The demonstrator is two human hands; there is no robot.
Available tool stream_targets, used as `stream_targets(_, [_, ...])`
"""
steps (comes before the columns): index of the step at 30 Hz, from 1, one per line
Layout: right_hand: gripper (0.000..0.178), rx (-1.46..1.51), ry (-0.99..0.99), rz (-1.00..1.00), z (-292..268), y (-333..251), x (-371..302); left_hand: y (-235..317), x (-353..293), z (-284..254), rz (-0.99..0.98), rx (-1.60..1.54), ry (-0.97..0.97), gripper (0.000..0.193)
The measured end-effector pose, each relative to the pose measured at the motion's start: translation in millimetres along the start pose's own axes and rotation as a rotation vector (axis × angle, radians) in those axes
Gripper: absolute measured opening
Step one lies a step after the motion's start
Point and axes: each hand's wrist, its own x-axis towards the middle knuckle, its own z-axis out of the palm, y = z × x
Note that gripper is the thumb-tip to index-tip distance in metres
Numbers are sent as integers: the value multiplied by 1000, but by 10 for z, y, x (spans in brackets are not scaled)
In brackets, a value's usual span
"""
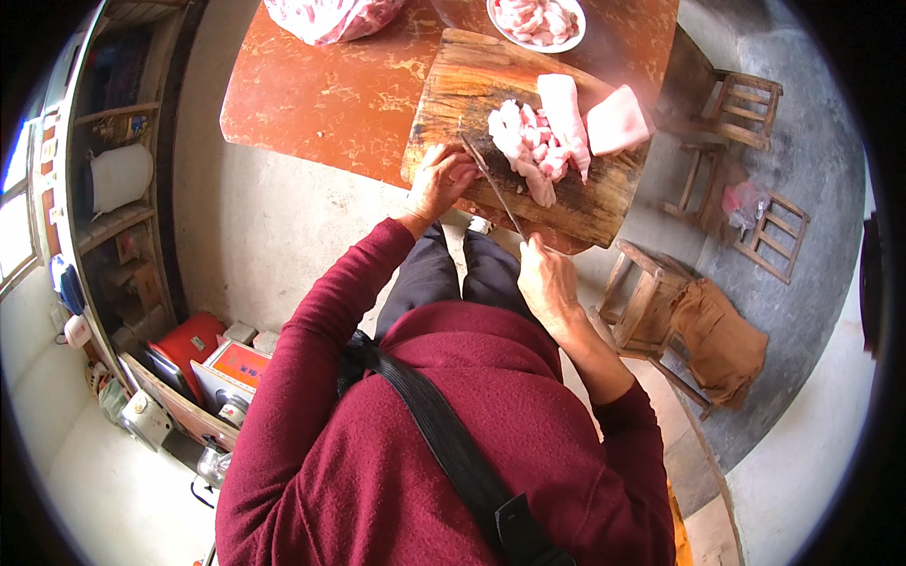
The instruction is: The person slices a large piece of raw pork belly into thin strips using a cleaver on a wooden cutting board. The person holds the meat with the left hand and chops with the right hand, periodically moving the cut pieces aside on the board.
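A knife [496, 191], its blade seen nearly edge-on, slants over the near left part of the wooden cutting board [462, 80]. My right hand [549, 283] is closed around its handle, by the board's near edge. Close to the blade's far end is my left hand [442, 184], fingers curled in; whatever they hold, if anything, is hidden. Right of the blade lies a heap of cut pale pink meat pieces [519, 137]. Beside it rest a long slab of pale meat [563, 113] and a squarish slab [618, 121], both apart from my hands.
The board sits on a reddish-brown table [311, 104]. A white bowl of meat pieces [538, 21] and a bagged pink bundle [335, 17] stand at the back. Wooden chairs [651, 283] are on the right, one with a brown cloth [719, 340]. Shelves [118, 222] line the left.
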Motion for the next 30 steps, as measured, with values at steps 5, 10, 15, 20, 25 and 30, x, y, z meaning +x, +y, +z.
stream_targets(5, [13,-23,-67,34,-26,-126,138,-70,26,18,-53,-21,26,23])
stream_targets(10, [15,-39,-89,7,-26,-154,307,-99,29,-25,-91,16,-32,26])
stream_targets(15, [12,-58,-56,-34,114,-222,776,-78,49,-26,-74,-43,2,25])
stream_targets(20, [10,-39,11,-140,159,-343,1152,-78,33,-42,-81,-21,-23,21])
stream_targets(25, [10,-38,-16,-133,96,71,758,33,34,-55,-120,9,64,18])
stream_targets(30, [13,-97,24,-8,-98,246,436,2,-22,-40,-127,15,112,23])
